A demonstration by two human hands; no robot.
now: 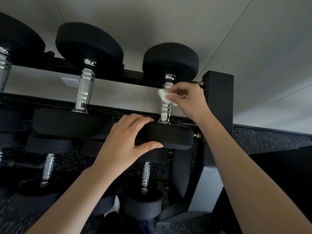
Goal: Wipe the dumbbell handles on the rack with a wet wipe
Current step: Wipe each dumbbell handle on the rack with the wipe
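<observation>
White wet wipe (163, 95), pinched in our right hand (187, 97) against the ribbed chrome dumbbell handle (165, 110). Our left hand (125, 141) grips the black round head (170, 138); we should wipe all round.

Right hand (187, 97) pinched a white wet wipe (164, 96) against the chrome dumbbell handle (166, 110); left hand (125, 141) gripped the near weight head (170, 138) on the rack (219, 102).

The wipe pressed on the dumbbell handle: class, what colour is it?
The wipe is white; the head view shows it, held by the right hand.
</observation>
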